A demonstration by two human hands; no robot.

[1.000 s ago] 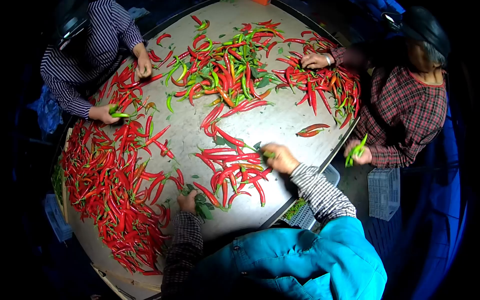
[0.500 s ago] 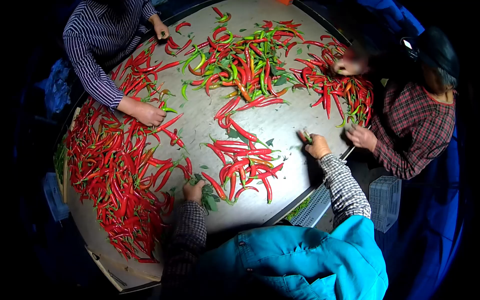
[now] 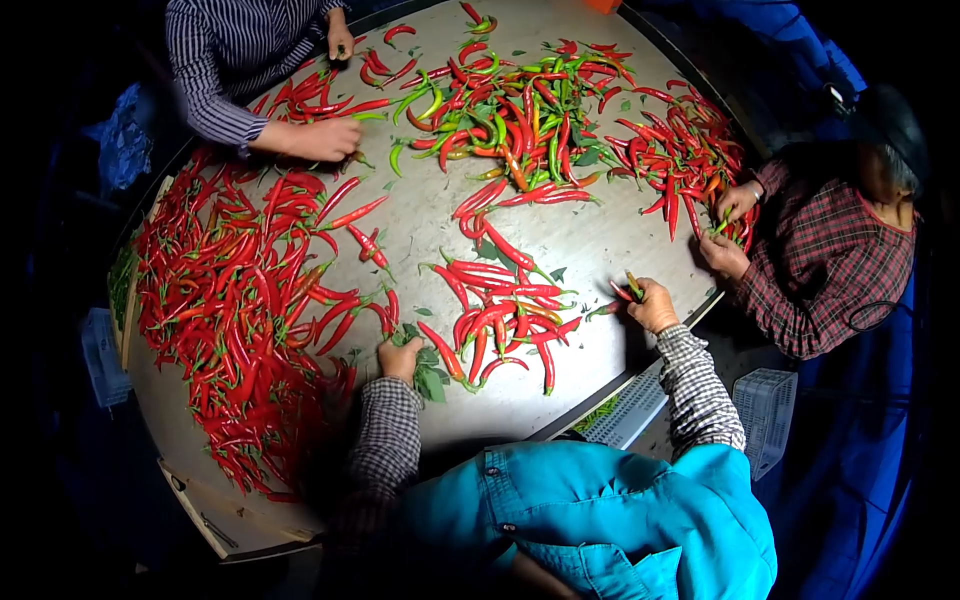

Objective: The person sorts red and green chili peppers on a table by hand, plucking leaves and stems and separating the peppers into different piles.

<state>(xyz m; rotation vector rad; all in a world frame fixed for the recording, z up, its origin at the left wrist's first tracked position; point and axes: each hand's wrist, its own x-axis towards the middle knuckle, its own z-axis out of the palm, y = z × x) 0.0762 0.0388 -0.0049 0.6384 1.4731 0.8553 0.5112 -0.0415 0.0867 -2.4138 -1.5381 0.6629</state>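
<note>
My left hand [image 3: 400, 360] is closed around a bunch of green leaves [image 3: 432, 378] at the near side of the table. A small pile of red chili peppers [image 3: 510, 310] lies just to the right of it. My right hand [image 3: 655, 306] is closed on a few chili peppers [image 3: 634, 288], dark red and greenish, which stick out past the fingers. Another chili pepper [image 3: 604, 309] is right by those fingertips; whether it is held or lies on the table I cannot tell.
A large heap of red chilies [image 3: 235, 330] covers the table's [image 3: 450, 220] left side. Mixed red and green chilies [image 3: 530, 120] lie at the far middle. Co-workers' hands [image 3: 330, 138] [image 3: 730, 225] handle chilies at left and right. Plastic crates [image 3: 765, 410] stand beyond the near right edge.
The view has shifted slightly. My hands keep hold of the leaves and chilies. The right co-worker's hands have come together over a green chili; the left co-worker's hand has moved up and right.
</note>
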